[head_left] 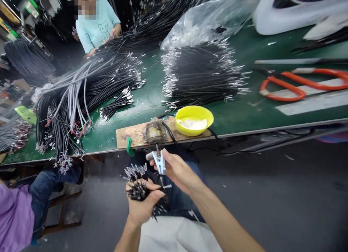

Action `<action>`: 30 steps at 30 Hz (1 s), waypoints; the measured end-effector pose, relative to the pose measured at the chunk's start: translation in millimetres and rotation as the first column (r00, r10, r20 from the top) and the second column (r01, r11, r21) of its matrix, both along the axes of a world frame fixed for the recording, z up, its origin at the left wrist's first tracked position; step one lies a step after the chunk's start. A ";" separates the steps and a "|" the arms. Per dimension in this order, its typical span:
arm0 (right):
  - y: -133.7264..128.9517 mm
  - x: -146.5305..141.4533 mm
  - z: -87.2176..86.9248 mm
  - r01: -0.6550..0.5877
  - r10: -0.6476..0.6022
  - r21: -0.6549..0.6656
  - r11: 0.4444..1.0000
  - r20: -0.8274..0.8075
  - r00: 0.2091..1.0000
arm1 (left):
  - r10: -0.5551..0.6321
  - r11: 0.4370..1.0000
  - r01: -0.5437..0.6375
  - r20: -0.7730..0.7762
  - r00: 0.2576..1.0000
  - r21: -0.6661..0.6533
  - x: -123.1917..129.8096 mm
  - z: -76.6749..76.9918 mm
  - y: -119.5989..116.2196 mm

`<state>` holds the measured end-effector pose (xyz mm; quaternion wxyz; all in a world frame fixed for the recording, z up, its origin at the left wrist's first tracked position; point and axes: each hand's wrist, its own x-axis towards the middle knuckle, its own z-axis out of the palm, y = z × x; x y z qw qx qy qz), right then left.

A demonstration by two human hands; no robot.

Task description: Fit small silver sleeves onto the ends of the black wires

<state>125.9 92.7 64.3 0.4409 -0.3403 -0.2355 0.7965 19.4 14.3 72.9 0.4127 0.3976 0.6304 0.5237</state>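
Note:
A bundle of short black cables [137, 188] with pale stripped ends is in the grip of my left hand [143, 205], over my lap. Just right of it, my right hand [176, 168] pinches a light blue clip [160, 162] near a thin metal tip, below the table edge. In front of both hands a small motor-like device [154, 131] is mounted on a wooden board [125, 135] at the table's edge. A yellow bowl [194, 120] with white material inside stands on the board's right end. A green clamp-like piece [129, 147] hangs at the board's left.
Black cable piles [201, 76] and grey cables [74, 89] lie on the green table [233, 118]. Orange-handled scissors [288, 89] are at the right, a plastic bag [201, 21] behind. One person [98, 27] is across the table; another [16, 215] sits at the left.

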 end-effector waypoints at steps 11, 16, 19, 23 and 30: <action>4.8 -9.2 -1.6 0.190 -0.193 0.033 0.981 0.111 0.975 | 0.050 0.999 -0.047 -0.117 0.992 0.025 4.1 5.5 13.8; 2.6 -5.6 -8.8 0.232 -0.240 0.066 0.971 0.171 0.956 | 0.030 0.999 -0.029 -0.090 0.996 0.019 0.6 2.4 11.7; -1.9 -0.8 -13.7 0.245 -0.255 0.073 0.967 0.204 0.945 | -0.005 1.000 0.004 -0.078 0.997 -0.009 -0.8 1.6 10.0; -13.8 9.2 -22.4 0.252 -0.286 0.148 0.956 0.302 0.909 | -0.019 1.000 0.019 -0.015 1.000 -0.016 -0.5 1.4 4.3; -52.3 22.7 -27.3 0.164 -0.422 0.481 0.861 0.496 0.759 | -0.053 0.976 0.073 0.102 0.993 -0.207 -5.2 -15.4 -7.2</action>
